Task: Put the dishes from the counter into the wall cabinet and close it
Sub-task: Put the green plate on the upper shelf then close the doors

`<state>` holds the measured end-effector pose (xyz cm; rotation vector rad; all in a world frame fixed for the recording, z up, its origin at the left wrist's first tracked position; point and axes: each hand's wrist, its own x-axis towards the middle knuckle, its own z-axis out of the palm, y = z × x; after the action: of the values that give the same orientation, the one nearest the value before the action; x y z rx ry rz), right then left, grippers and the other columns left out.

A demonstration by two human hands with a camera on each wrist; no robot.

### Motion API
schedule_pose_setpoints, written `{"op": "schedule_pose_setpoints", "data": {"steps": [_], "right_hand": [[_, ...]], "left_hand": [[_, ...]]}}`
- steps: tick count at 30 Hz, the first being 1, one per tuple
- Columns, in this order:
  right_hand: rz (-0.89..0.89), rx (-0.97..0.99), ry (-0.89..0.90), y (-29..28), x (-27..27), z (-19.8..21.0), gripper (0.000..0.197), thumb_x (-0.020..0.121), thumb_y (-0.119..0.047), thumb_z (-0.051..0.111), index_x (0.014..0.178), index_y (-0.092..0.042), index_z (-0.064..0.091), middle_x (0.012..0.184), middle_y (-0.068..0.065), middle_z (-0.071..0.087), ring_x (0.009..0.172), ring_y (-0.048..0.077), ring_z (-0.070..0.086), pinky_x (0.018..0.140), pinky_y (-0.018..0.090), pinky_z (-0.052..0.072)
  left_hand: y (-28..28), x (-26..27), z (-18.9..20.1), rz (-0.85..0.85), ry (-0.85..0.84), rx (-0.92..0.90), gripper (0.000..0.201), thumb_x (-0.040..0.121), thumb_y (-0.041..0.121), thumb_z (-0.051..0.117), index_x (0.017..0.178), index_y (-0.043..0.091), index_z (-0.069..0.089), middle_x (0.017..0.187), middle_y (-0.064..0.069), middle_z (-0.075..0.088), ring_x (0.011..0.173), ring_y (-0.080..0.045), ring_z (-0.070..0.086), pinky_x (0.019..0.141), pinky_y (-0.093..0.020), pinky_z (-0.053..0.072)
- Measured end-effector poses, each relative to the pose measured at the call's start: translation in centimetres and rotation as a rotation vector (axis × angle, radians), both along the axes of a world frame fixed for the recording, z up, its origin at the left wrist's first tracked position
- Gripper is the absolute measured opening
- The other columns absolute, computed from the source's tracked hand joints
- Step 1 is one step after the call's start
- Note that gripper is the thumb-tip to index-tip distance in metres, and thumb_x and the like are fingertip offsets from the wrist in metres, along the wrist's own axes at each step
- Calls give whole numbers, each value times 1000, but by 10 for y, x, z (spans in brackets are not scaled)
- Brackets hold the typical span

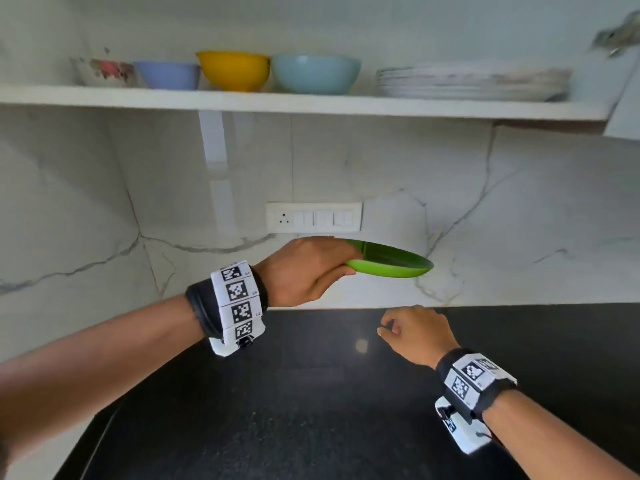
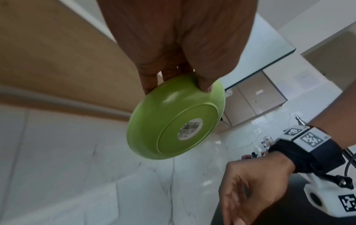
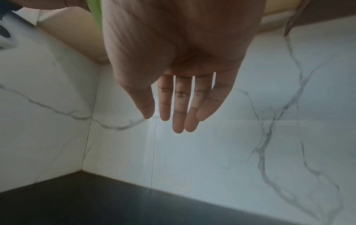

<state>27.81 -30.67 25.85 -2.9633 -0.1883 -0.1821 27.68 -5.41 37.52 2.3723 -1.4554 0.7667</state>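
My left hand [image 1: 308, 268] grips a shallow green plate [image 1: 391, 263] by its near rim, held level in the air above the black counter [image 1: 277, 410]. From the left wrist view the green plate [image 2: 173, 120] shows its underside with a barcode sticker, my thumb and fingers [image 2: 206, 85] curled over its edge. My right hand [image 1: 415, 329] hovers lower, over the counter's back edge, holding nothing; in the right wrist view its fingers [image 3: 179, 106] hang nearly straight. The cabinet shelf [image 1: 311, 103] above carries several bowls [image 1: 313, 72] and a stack of white plates [image 1: 474, 83].
The cabinet door [image 1: 623, 91] stands open at the upper right edge. A white switch panel [image 1: 313, 216] sits on the marble wall just behind the green plate. The shelf has a gap between the light blue bowl and the plate stack.
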Motion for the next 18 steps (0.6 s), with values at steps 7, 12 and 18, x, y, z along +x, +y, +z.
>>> {"op": "schedule_pose_setpoints", "data": {"steps": [7,12,18], "right_hand": [[93,-38,-266,-32,-18,113,30,88,-60,49,105,-41,64,87,-19,70,86,9,65,73,27,47],[204,-72,-428,-31,-32,194,34,87,-65,44,108,-45,61,86,-23,67,82,1,63,68,25,41],[355,-82,-610,-13,-34,287,39,85,-69,41,112,-47,58,92,-25,66,87,0,62,70,19,42]], "left_hand": [[-38,-49,116,-50,-171,-53,23,101,25,47,107,8,62,90,-1,64,75,-17,56,68,-32,48],[-40,-71,192,-42,-343,-147,22,98,22,52,107,5,63,89,0,65,76,-13,56,69,-17,43],[-22,-70,280,26,-521,-162,21,100,23,49,109,8,62,90,1,63,77,-17,58,70,-28,47]]}}
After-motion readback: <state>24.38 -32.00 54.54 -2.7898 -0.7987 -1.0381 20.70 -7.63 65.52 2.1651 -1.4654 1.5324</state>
